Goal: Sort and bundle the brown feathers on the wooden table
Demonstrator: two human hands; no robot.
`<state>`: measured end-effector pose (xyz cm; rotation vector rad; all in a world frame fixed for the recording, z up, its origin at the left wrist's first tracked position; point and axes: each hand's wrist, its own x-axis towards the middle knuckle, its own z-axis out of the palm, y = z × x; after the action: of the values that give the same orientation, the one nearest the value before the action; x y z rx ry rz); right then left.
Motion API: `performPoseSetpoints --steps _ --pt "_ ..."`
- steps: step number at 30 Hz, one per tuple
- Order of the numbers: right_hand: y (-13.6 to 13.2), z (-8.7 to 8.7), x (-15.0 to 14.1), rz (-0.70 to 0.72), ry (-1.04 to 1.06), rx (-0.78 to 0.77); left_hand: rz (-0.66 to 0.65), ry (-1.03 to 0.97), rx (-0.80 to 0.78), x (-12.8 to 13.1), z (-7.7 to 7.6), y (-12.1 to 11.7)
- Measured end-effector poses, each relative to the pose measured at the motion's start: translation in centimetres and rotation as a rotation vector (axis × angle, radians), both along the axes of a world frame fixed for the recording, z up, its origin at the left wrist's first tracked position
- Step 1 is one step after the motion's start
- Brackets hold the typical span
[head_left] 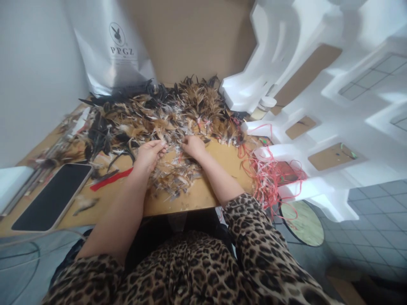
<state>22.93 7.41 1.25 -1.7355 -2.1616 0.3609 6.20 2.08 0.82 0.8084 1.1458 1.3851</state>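
Note:
My left hand [149, 155] is closed in a pinch over the table, thumb and fingertips together, with feather tips right behind them. What it holds is too small to make out. A short gap to the right, my right hand [193, 147] is closed too, its fingertips turned down at the edge of the feathers and partly hidden. A large heap of brown and black feathers [203, 99] lies beyond both hands. Below and between them spreads a smaller pile of loose tan and white feather bits [173, 176]. A red strip [111, 179] lies left of my left wrist.
A phone [54, 197] lies at the table's left. Tangled pink-red string [270, 173] hangs at the right edge, beside large white foam pieces [337, 127] and a white-lidded jar [265, 106]. A silver bag [111, 55] stands behind; a round green-topped stool [302, 222] sits below right.

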Motion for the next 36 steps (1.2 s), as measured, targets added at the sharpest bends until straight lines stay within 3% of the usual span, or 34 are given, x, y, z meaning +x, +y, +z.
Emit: performPoseSetpoints --steps 4,7,11,14,19,22,26,36 --pt "0.5 0.5 -0.7 0.036 -0.024 -0.031 0.0 -0.017 -0.005 -0.1 -0.1 0.0" --pt "0.3 0.7 -0.5 0.165 0.311 -0.052 -0.01 -0.063 -0.003 -0.2 -0.2 0.1" --pt "-0.8 1.1 0.3 0.289 0.872 -0.408 -0.067 -0.113 0.044 -0.1 0.1 0.0" --pt "-1.4 1.5 0.7 0.351 1.016 -0.623 -0.076 -0.084 0.085 -0.1 0.7 -0.3" --pt "-2.1 2.1 0.9 0.431 0.886 -0.665 -0.051 0.106 0.131 -0.1 0.7 -0.5" --pt "-2.3 2.1 0.7 0.428 0.761 -0.618 -0.061 0.248 0.176 -0.1 0.3 -0.4" --pt "-2.1 1.9 0.9 0.414 0.745 -0.536 -0.092 0.367 0.141 -0.1 0.1 -0.4" --pt "-1.2 1.1 1.1 0.405 0.829 -0.398 -0.223 0.303 0.073 -0.2 -0.2 -0.3"
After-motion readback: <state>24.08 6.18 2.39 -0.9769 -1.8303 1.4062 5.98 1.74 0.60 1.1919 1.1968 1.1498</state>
